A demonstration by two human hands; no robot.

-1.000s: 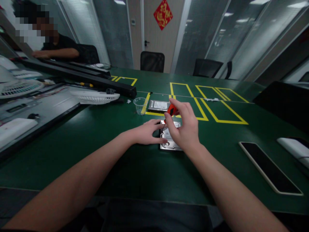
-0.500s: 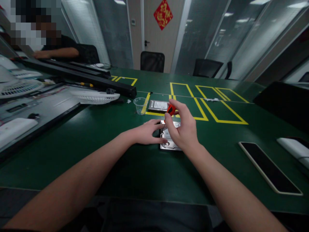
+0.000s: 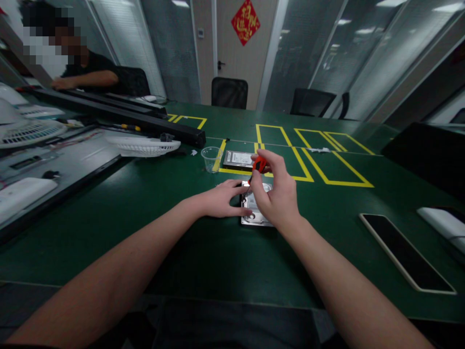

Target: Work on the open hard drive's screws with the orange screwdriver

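Note:
A silver hard drive (image 3: pixel 257 221) lies on the green table in front of me. Around its left side is my left hand (image 3: pixel 222 199), thumb and fingers parted and touching its top, holding it. A red and black screwdriver (image 3: pixel 258 164) is pinched between the fingers of my right hand (image 3: pixel 279 189). It leans over the drive with its thin shaft pointing down to the upper left part; the tip is hard to make out. My right hand covers the drive's right side. Just behind lies a second hard drive (image 3: pixel 237 159) with a white label.
A clear plastic cup (image 3: pixel 210 160) stands left of the second drive. Yellow tape (image 3: pixel 348 184) marks rectangles on the table. At right lies a phone-like dark slab (image 3: pixel 407 252). Fan parts (image 3: pixel 143 146) and long black bars (image 3: pixel 145 118) fill the left, where another person (image 3: pixel 98 72) sits.
The screwdriver and my right hand have shifted very slightly to the right, and the handle's tilt has changed a little. My left hand and the hard drive stay put.

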